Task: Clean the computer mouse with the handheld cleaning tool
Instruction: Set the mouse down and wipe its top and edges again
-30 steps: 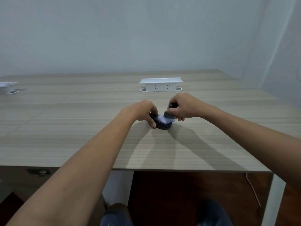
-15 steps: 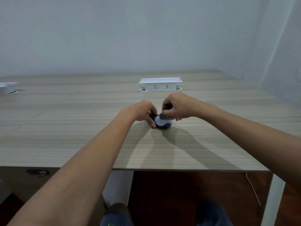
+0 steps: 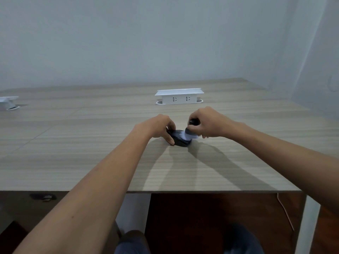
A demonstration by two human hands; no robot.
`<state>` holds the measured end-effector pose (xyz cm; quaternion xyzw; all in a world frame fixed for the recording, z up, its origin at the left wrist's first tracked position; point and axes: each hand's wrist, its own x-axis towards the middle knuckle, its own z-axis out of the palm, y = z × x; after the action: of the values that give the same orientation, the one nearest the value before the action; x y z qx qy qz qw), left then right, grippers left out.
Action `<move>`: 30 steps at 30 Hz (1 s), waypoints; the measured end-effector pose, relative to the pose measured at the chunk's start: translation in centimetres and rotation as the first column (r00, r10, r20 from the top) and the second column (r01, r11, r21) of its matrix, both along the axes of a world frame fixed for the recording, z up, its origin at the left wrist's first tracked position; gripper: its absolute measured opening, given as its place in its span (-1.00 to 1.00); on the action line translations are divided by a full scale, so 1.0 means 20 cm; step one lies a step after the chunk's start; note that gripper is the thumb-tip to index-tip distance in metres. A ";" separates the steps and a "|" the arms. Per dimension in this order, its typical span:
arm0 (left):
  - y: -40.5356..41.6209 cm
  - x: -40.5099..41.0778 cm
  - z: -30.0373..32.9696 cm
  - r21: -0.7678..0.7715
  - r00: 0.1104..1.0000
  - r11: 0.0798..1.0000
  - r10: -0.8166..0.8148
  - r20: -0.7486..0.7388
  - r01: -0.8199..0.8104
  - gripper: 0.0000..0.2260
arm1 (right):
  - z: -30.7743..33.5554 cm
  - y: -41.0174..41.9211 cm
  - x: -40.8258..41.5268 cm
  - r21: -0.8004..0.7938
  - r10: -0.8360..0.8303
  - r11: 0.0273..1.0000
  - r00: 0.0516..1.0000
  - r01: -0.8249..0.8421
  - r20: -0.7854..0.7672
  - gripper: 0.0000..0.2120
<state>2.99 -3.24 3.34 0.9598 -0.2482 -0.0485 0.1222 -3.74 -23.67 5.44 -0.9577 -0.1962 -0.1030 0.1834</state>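
Brush (image 3: 190, 134) seemingly farther right on one mouse (image 3: 178, 139)

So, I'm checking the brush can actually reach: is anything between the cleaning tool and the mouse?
Nothing visible. The tool in the right hand has its white bristles already on the mouse, which the left hand holds at its left side, out of the way.

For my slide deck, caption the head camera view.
Left hand steadies a black mouse while right hand brushes it with a cleaning tool.
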 end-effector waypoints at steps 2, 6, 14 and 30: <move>0.00 0.00 0.00 -0.004 1.000 1.000 0.007 0.007 -0.007 -0.57 | -0.01 0.01 0.00 0.030 0.011 0.999 1.000 -0.011 0.021 -0.83; 0.00 0.01 -0.02 0.007 0.999 1.000 0.030 0.019 -0.030 -0.53 | -0.04 -0.02 0.00 0.122 -0.011 0.993 1.000 0.009 0.013 -0.85; 0.02 0.00 -0.08 -0.088 0.995 0.995 0.058 0.083 -0.051 -0.53 | -0.12 -0.09 -0.02 0.343 -0.045 0.937 0.996 0.068 -0.074 -0.87; 0.03 -0.01 -0.10 -0.118 0.995 0.989 0.092 0.045 -0.086 -0.71 | -0.11 -0.09 0.03 0.253 -0.068 0.964 0.997 0.078 -0.046 -0.87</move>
<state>2.79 -2.61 1.43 0.9620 -0.2106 -0.0044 0.1736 -3.16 -25.40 3.29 -0.9345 -0.1426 -0.1163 0.3046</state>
